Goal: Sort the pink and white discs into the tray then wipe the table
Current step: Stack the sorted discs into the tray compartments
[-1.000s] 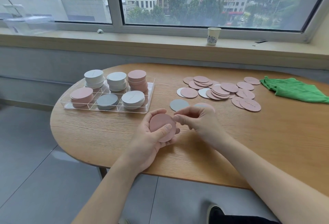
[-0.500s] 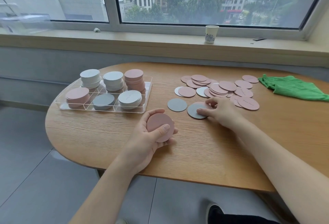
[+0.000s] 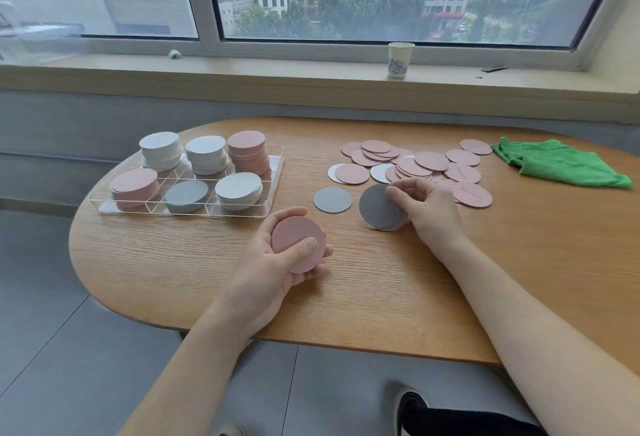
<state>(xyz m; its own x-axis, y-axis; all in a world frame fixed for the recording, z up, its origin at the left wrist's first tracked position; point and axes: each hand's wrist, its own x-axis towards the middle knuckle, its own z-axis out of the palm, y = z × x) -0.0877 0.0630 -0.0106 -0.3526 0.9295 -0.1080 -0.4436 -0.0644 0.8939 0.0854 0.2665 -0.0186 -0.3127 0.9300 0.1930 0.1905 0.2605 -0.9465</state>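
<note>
My left hand [image 3: 277,262] grips a small stack of pink discs [image 3: 296,239] just above the table's near middle. My right hand [image 3: 426,210] pinches a disc [image 3: 377,207] tilted up on edge, its grey face toward me and a pink rim showing below. One grey-white disc [image 3: 332,200] lies flat between the hands and the tray. A loose pile of pink and white discs [image 3: 415,165] spreads behind my right hand. The clear tray [image 3: 273,182] at the left holds stacks of white and pink discs in its compartments.
A green cloth [image 3: 557,161] lies crumpled at the table's far right. A paper cup [image 3: 400,59] stands on the window sill behind. The wooden table [image 3: 381,297] has a rounded left end, with grey floor below it.
My right hand moved from beside my left hand out to a disc on the table, then lifted it up on edge. My left hand kept its pink stack nearly still.
</note>
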